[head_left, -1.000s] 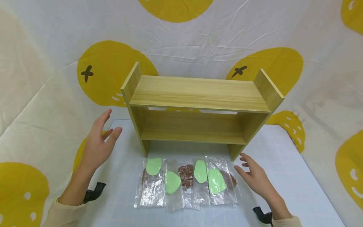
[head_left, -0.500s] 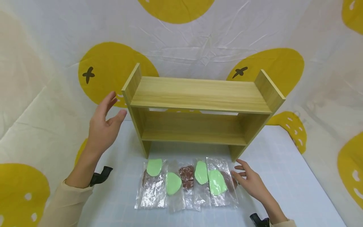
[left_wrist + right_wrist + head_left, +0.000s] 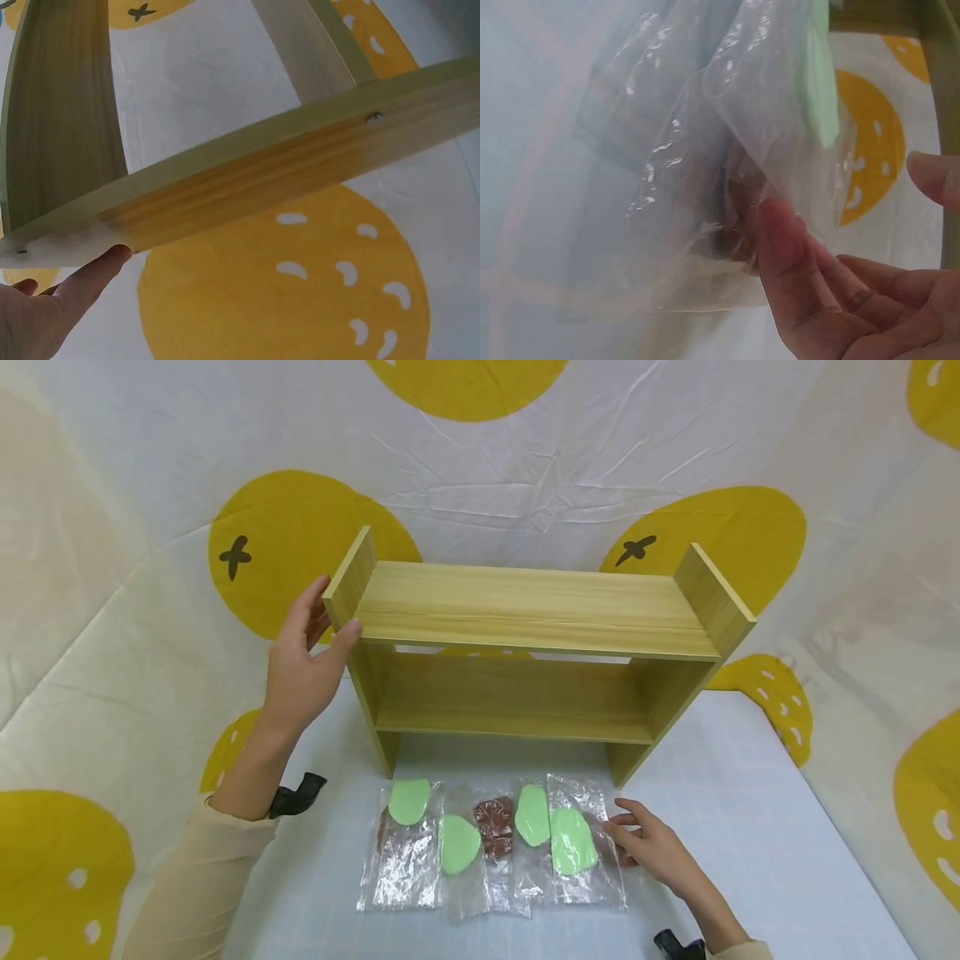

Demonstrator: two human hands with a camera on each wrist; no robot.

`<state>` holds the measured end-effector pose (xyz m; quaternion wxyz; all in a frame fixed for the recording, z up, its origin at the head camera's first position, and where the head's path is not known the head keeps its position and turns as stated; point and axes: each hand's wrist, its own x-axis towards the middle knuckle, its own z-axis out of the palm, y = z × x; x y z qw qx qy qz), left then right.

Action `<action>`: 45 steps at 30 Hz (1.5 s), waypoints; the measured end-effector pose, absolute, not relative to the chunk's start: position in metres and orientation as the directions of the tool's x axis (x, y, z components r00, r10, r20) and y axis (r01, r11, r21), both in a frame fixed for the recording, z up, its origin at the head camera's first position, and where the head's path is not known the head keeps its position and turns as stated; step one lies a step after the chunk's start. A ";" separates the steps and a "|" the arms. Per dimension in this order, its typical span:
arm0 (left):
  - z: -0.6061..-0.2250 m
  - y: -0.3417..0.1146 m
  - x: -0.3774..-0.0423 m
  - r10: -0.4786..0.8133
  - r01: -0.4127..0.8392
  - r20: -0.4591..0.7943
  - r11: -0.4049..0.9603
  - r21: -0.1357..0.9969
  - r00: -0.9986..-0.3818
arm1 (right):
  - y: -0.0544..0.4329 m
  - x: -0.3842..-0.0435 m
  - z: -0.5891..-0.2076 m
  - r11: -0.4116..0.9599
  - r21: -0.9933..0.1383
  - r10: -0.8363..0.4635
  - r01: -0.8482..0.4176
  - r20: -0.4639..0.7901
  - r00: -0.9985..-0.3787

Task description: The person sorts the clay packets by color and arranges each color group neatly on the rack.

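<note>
My left hand (image 3: 303, 672) is at the upper left end of a light wooden two-tier shelf (image 3: 517, 610). Its thumb lies by the front edge of the side panel and the other fingers are along the outer side; in the left wrist view a fingertip (image 3: 120, 253) touches the panel (image 3: 247, 180). At the right end of a row of clear plastic bags, my right hand (image 3: 656, 847) pinches the edge of a bag (image 3: 705, 247) with a brown piece inside. The thumb (image 3: 780, 232) lies on the plastic, while one finger stands away. Beside it is a bag with a light-green piece (image 3: 572, 842).
Several more bags with light-green (image 3: 459, 845) and brown pieces (image 3: 493, 827) overlap in front of the shelf. The table (image 3: 757, 827) has a pale checked cloth. Behind hangs a white cloth (image 3: 525, 468) with large yellow printed shapes.
My left hand has moved up and right to the shelf's upper left end. My right hand has moved left onto the rightmost bag and taken its edge.
</note>
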<state>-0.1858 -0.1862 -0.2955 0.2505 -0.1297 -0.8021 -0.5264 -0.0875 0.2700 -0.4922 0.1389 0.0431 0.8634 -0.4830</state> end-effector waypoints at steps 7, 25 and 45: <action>-0.300 -0.182 -0.192 -0.032 0.516 0.557 0.335 0.788 -0.830 | 0.270 -0.090 -0.504 0.529 -0.823 -0.052 0.205 -0.273 -0.961; -0.308 -0.184 -0.190 -0.033 0.539 0.577 0.321 0.779 -0.816 | 0.267 -0.094 -0.514 0.582 -0.802 -0.091 0.133 -0.227 -0.970; -0.304 -0.186 -0.194 -0.018 0.557 0.580 0.258 0.789 -0.814 | 0.263 -0.092 -0.506 0.322 -0.932 -0.116 0.164 -0.211 -0.971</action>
